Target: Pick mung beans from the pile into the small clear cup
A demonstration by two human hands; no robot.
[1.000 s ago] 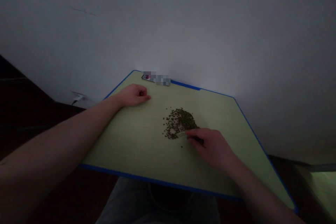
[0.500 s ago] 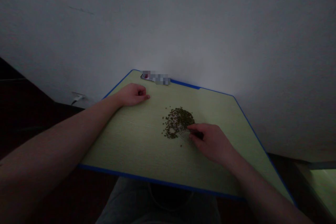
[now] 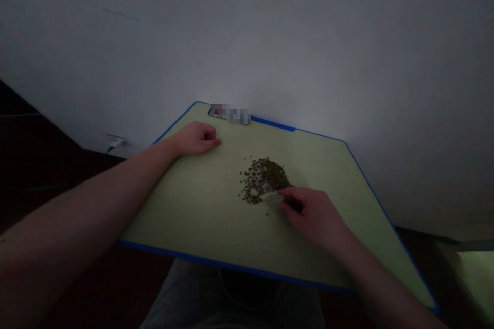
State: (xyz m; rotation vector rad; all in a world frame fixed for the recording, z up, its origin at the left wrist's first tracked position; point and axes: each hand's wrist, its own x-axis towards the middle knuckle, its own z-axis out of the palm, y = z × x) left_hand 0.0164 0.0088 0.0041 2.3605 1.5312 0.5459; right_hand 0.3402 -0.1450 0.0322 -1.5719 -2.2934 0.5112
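Observation:
My left hand (image 3: 196, 138) rests curled on the far left of the pale green tabletop (image 3: 216, 221), with nothing visible in its closed fingers. In my right hand (image 3: 311, 208), thumb and fingers pinch a clear protractor (image 3: 272, 199) with curved markings, partly covered by the fingers. The protractor lies low over the near right side of a loose pile of small dark green beans (image 3: 272, 172). Single beans are scattered along the pile's left edge, and one bean (image 3: 267, 214) sits apart in front of it.
A phone (image 3: 229, 114), its screen blurred out, lies at the table's back left edge by the wall (image 3: 293, 51). Blue edging (image 3: 239, 269) runs round the tabletop. A plug in a socket (image 3: 116, 143) is low on the wall at left.
My right hand has drawn back slightly to the right and toward me with the protractor, exposing more of the pile's right side. My left hand has stayed in place.

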